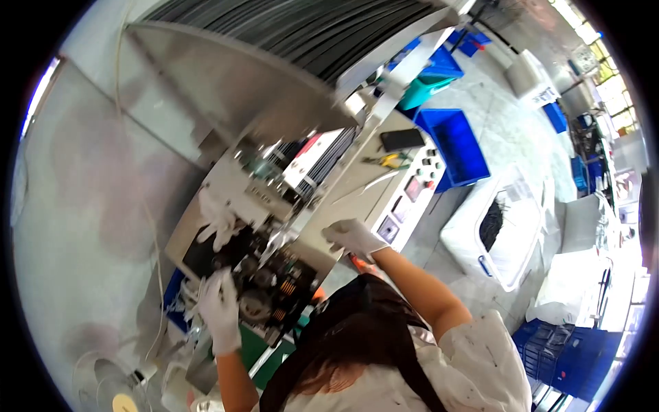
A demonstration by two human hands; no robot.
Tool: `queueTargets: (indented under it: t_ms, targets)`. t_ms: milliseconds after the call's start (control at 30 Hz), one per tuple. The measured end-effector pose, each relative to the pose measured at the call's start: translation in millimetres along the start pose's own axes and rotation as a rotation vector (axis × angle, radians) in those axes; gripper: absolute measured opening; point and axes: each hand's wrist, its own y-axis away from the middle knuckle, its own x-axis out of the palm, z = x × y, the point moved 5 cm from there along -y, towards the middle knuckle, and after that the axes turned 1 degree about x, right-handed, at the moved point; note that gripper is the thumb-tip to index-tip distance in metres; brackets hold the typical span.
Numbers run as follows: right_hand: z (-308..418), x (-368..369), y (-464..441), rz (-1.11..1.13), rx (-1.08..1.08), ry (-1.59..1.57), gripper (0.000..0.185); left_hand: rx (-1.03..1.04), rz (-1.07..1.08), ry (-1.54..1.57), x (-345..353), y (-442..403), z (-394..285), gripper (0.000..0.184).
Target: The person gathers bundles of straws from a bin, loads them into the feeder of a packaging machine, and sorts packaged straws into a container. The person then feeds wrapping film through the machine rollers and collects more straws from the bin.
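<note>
The gloved left hand [219, 302], fingers partly bent, is beside the dark mechanism [269, 283]; the gloved right hand [355, 237], loosely curled, is at the cream housing [347, 206], near the control panel [406, 198]. Whether either grips anything cannot be told. Panel markings and print on a white box [530, 79] are too small to read

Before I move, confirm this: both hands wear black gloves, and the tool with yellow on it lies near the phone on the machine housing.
Not quite: the head view shows the left hand and right hand in white gloves, not black. The tool does lie near the phone on the machine housing.
</note>
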Motion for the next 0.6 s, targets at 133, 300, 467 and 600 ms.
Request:
queueTargets:
  t_ms: [133, 300, 467, 600]
  targets:
    - [61, -175, 16, -0.294, -0.235, 0.075, 0.032, -0.36, -0.047, 0.084, 5, 58, -21, 0.013]
    - [206, -350, 38, -0.835, -0.723, 0.351, 0.045, -0.247, 0.047, 0.307, 99, 97, -77, 0.008]
    - [319, -478, 11, -1.202, -0.828, 1.132, 0.069, -0.355, 0.22, 0.388, 177, 72, -178, 0.01]
    - [365, -533, -31, -1.437, -0.759, 1.554, 0.06, -0.574, 0.21, 0.16, 193, 83, -194, 0.018]
